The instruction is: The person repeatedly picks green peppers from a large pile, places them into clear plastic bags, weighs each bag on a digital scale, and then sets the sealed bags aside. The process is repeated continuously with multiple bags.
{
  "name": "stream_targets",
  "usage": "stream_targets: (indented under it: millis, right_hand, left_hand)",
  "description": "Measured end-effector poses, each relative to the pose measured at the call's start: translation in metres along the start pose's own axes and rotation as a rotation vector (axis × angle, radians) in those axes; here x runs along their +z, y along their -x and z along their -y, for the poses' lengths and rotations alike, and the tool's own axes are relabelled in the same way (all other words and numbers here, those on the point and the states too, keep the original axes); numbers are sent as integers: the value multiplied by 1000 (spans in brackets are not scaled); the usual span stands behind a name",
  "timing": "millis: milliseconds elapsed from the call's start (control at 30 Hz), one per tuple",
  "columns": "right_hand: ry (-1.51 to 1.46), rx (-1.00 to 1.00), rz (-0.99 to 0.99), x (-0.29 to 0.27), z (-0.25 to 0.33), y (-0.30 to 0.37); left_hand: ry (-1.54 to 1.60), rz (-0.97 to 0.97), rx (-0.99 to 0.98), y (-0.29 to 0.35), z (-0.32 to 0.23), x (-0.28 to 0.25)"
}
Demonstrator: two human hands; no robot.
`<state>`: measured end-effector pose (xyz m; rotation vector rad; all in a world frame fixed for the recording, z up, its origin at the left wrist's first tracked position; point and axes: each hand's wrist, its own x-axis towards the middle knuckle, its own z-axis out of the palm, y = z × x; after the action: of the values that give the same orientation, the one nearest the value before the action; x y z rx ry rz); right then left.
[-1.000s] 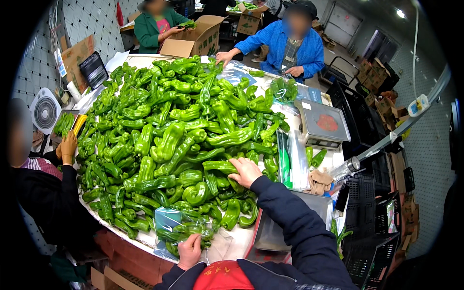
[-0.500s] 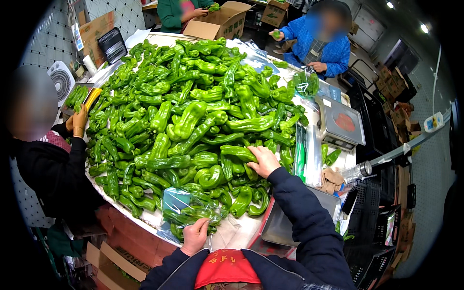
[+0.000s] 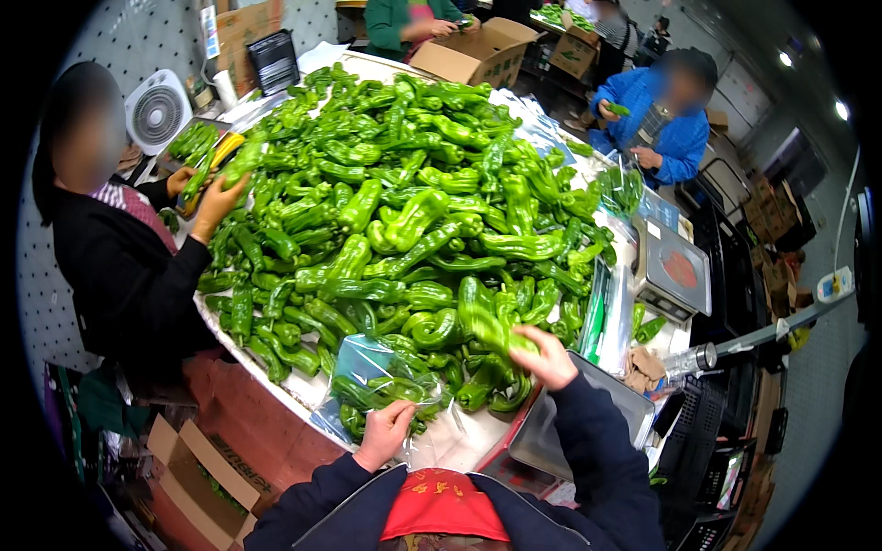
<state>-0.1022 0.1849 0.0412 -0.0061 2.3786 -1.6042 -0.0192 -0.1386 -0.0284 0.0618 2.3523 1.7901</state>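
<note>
My left hand (image 3: 386,433) is closed on the near edge of a clear plastic bag (image 3: 365,360), which lies at the table's front with several green peppers inside. In my right hand (image 3: 546,356) is a long green pepper (image 3: 487,321), gripped at its near end and smeared by motion. It hangs over the front of a large heap of green peppers (image 3: 413,220) that covers most of the white table. To the right of the bag, a grey metal tray (image 3: 588,413) sits close under my right forearm.
A scale (image 3: 673,266) stands on the right, with a crumpled brown cloth (image 3: 647,369) and a clear jar (image 3: 694,358) nearer me. Co-workers handle peppers at the left (image 3: 119,230) and far right (image 3: 657,119). An open carton (image 3: 209,477) is low at the left; another carton (image 3: 473,55) is behind the heap.
My right hand has lifted a pepper off the heap and drawn it nearer to me. My left hand still grips the bag. The left co-worker now holds a pepper up, and the view has shifted.
</note>
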Motion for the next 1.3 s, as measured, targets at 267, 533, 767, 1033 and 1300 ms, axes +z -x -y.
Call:
stream_targets:
  millis: [267,533,767,1033,1300]
  right_hand:
    - [3,139,486,57,6,104]
    - [-470,282,259,155,-43,98]
    - [-733,382,358,178,-47,90]
    - [-837,162,388,210,-31,44]
    - [-451,-109,351,190,-36,3]
  left_hand:
    - [103,-65,118,17,-25,8]
    - [-150,-154,398,33,-40,10]
    - [-180,-120,381,42,-44,10]
    - [-196,-153,423,53,-47,11]
    - [-96,-95,403,40,-34,18]
